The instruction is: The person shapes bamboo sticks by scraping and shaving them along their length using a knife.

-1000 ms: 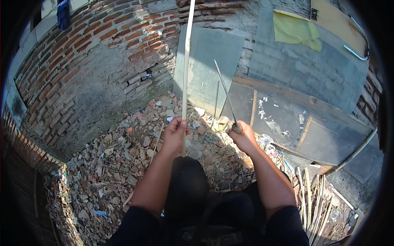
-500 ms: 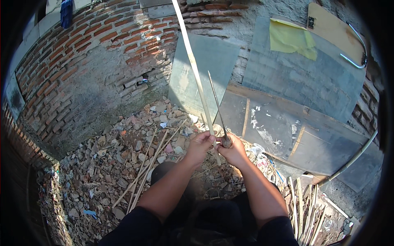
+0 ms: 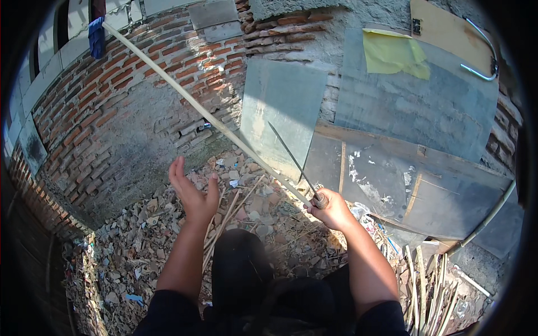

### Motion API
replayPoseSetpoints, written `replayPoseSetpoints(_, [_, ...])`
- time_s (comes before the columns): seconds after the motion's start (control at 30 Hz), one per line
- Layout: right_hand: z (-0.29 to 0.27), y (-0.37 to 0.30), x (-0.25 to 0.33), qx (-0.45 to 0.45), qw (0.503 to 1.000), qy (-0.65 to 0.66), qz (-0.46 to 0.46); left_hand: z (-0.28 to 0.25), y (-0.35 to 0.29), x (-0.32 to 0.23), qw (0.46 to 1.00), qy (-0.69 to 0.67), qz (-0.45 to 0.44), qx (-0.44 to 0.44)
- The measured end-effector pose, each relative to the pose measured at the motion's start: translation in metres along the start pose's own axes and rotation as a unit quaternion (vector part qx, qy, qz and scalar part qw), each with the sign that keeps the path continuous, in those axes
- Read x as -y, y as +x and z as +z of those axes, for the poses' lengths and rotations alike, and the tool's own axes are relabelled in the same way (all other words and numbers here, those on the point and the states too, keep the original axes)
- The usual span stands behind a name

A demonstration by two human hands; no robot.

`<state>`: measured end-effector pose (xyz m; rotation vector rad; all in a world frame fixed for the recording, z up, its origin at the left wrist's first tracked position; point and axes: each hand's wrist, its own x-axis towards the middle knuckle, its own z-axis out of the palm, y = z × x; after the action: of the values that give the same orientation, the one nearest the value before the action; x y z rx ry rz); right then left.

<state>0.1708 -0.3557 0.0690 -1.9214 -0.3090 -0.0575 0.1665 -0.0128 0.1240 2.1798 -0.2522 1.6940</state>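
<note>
Head view: I see my right hand (image 3: 334, 210) clenched on a knife (image 3: 296, 166) and the long bamboo strip (image 3: 202, 112), which slants up-left toward the brick wall (image 3: 112, 123); my left hand (image 3: 193, 193) is spread, holding nothing, above rubble (image 3: 140, 235).

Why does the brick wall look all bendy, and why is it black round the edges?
Head view: the fisheye lens curves the brick wall and leaves a black rim; bright sun from the right lights the right hand, and the lap lies in dark shadow.
</note>
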Motion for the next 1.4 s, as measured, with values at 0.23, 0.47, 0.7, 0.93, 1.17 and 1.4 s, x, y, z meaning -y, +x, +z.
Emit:
replayPoseSetpoints(0.23, [-0.032, 0.001, -0.014, 0.09, 0.988, -0.102, -0.071, -0.079, 0.097, 0.037, 0.943, 0.205, 0.246, 0.09])
replayPoseSetpoints(0.47, [-0.051, -0.012, 0.008, 0.081, 0.964, -0.252, -0.03, -0.119, 0.078, 0.073, 0.846, 0.263, 0.045, 0.461])
replayPoseSetpoints(0.7, [-0.066, -0.008, -0.006, -0.185, 0.888, -0.405, -0.112, -0.15, -0.035, 0.066, 0.788, 0.126, -0.092, 0.595])
replayPoseSetpoints(0.93, [-0.044, 0.004, -0.004, -0.082, 0.952, -0.294, 0.03, -0.164, -0.147, 0.042, 0.754, -0.024, -0.275, 0.596])
replayPoseSetpoints(1.17, [0.022, 0.007, -0.011, 0.138, 0.921, -0.364, -0.03, -0.146, -0.147, 0.014, 0.79, -0.042, -0.26, 0.553])
replayPoseSetpoints(1.4, [0.049, 0.008, -0.016, 0.201, 0.904, -0.375, -0.045, -0.139, -0.156, -0.015, 0.797, -0.031, -0.25, 0.549])
